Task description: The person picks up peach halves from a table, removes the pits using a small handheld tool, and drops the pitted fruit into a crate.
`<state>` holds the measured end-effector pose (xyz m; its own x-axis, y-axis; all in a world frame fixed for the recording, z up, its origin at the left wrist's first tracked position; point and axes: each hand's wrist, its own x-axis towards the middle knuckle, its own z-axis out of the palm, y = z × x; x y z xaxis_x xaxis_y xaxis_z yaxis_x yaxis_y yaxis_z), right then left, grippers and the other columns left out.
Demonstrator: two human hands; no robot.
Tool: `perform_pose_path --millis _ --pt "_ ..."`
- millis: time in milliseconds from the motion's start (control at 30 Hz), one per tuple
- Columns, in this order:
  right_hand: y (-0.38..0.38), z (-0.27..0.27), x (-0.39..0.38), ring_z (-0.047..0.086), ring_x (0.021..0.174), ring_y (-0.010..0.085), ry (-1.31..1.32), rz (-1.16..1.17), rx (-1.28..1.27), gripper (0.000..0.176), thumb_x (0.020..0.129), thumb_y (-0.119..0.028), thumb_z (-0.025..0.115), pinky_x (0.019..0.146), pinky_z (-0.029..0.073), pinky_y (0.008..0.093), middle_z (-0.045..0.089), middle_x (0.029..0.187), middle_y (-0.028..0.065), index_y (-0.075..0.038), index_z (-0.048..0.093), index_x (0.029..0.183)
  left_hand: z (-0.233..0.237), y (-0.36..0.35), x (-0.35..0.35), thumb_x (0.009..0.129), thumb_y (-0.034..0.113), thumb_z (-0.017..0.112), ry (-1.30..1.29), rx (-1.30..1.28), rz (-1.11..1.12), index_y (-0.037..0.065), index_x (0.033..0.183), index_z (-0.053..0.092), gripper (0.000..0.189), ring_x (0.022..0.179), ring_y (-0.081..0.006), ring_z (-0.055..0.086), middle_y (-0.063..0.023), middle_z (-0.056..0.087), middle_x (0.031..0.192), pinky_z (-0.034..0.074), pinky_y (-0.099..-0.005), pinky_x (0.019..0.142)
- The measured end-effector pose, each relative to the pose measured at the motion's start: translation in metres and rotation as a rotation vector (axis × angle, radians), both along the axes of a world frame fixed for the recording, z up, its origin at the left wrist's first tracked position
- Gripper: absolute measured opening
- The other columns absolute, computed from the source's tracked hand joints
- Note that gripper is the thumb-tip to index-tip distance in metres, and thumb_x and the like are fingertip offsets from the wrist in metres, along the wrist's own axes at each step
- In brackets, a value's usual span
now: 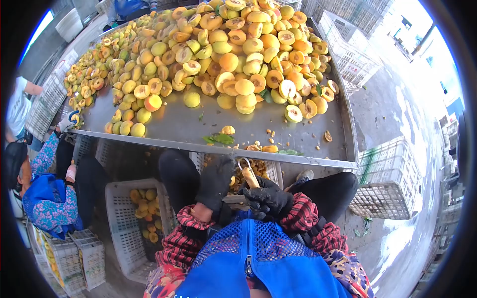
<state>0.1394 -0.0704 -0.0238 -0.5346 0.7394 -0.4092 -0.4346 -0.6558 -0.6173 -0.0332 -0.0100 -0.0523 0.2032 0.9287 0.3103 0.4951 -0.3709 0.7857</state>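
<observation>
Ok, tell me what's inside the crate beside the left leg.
The crate holds yellow-orange fruit; whatever lies beneath the fruit is covered.

Looped tool (pixel 251 179) w/ wood-col. hndl, metal loop up, tilted, in my R hand (pixel 267 197); yel.-orange fruit (pixel 229 62), halved & whole, heaped on metal table (pixel 186 124)

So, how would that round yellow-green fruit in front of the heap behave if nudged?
The round yellow-green fruit would probably roll on the flat grey metal table, unless its hidden underside is cut flat. It may bruise easily: the orange cut halves nearby look fleshy.
</observation>
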Motion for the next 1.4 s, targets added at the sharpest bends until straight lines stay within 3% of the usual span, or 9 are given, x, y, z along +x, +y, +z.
perform_pose_path --millis 233,433,533,667,900,933,1033,1267,1400 --pt "-0.004 -0.031 0.005 0.045 0.042 0.0089 -0.189 -0.06 -0.061 0.022 0.086 -0.016 0.06 0.036 0.036 0.0239 0.05 0.06 0.0023 -0.007 0.047 0.101 0.052 0.008 -0.045 0.079 0.014 0.063 0.335 0.402 0.272 0.002 0.09 0.061 0.016 0.085 -0.0324 0.06 -0.0143 0.063 0.088 0.048 -0.038 0.075" --pt "-0.014 -0.06 0.012 0.047 0.046 0.0104 -0.243 -0.058 -0.212 0.015 0.085 -0.016 0.061 0.039 0.037 0.0262 0.05 0.059 0.0011 -0.009 0.049 0.089 0.024 0.01 -0.184 0.085 0.018 0.058 0.625 -0.059 0.697 -0.002 0.109 0.059 0.031 0.096 -0.029 0.061 -0.0174 0.063 0.103 0.046 -0.0354 0.085" --pt "-0.009 -0.054 0.013 0.049 0.046 0.0113 -0.244 -0.008 -0.309 0.018 0.085 -0.019 0.063 0.042 0.039 0.027 0.051 0.061 0.0019 -0.008 0.05 0.091 0.01 0.043 -0.192 0.086 0.015 0.057 0.357 0.153 0.641 -0.003 0.114 0.057 0.033 0.096 -0.0243 0.061 -0.0159 0.063 0.106 0.046 -0.0327 0.085" --pt "-0.011 -0.079 0.01 0.051 0.048 0.0124 -0.388 -0.063 -0.165 0.026 0.083 -0.024 0.064 0.042 0.04 0.0277 0.052 0.064 0.0028 -0.007 0.051 0.099 0.053 0.114 -0.078 0.086 0.013 0.06 -0.282 -0.174 0.172 -0.001 0.118 0.055 0.035 0.095 -0.0142 0.058 -0.0093 0.063 0.105 0.045 -0.0281 0.084" --pt "-0.02 -0.064 0.032 0.056 0.064 0.0138 -0.517 -0.117 -0.149 0.032 0.083 -0.027 0.063 0.055 0.046 0.0294 0.056 0.072 0.0042 -0.006 0.052 0.104 0.063 0.199 0.122 0.081 0.022 0.065 0.162 -0.227 -0.136 0.001 0.108 0.059 0.035 0.095 -0.0259 0.06 -0.0164 0.062 0.104 0.047 -0.0344 0.082" --pt "-0.022 -0.064 0.035 0.057 0.066 0.014 -0.565 -0.125 -0.142 0.032 0.083 -0.027 0.063 0.057 0.046 0.0294 0.056 0.074 0.0045 -0.006 0.052 0.105 -0.01 0.244 0.114 0.078 0.025 0.066 0.408 0.393 -0.22 0.001 0.103 0.06 0.036 0.097 -0.0301 0.059 -0.0177 0.062 0.104 0.046 -0.038 0.084" --pt "-0.031 -0.061 0.04 0.056 0.07 0.0134 -0.419 -0.254 -0.106 0.034 0.084 -0.022 0.062 0.061 0.047 0.029 0.056 0.081 0.0043 -0.004 0.051 0.11 -0.01 0.236 0.117 0.079 0.023 0.065 0.438 0.432 -0.161 -0.001 0.106 0.059 0.036 0.092 -0.0324 0.059 -0.0195 0.061 0.103 0.046 -0.0369 0.082" --pt "-0.034 -0.039 0.059 0.055 0.075 0.0108 -0.23 -0.143 0.029 0.031 0.088 -0.018 0.058 0.067 0.046 0.0275 0.055 0.085 0.0023 -0.004 0.049 0.114 0.03 0.156 0.038 0.087 0.033 0.042 -1.491 -1.01 -0.467 -0.005 0.126 0.044 0.055 0.119 -0.0366 0.046 -0.0217 0.049 0.128 0.032 -0.0523 0.104" --pt "-0.014 -0.003 0.053 0.054 0.066 0.0102 -0.188 -0.031 0.107 0.022 0.089 -0.015 0.057 0.061 0.046 0.026 0.056 0.078 0.0027 -0.005 0.048 0.107 0.024 0.109 0.009 0.086 0.035 0.043 -1.584 -1.109 -0.192 -0.004 0.125 0.045 0.055 0.113 -0.0357 0.05 -0.0207 0.052 0.122 0.039 -0.0521 0.098"
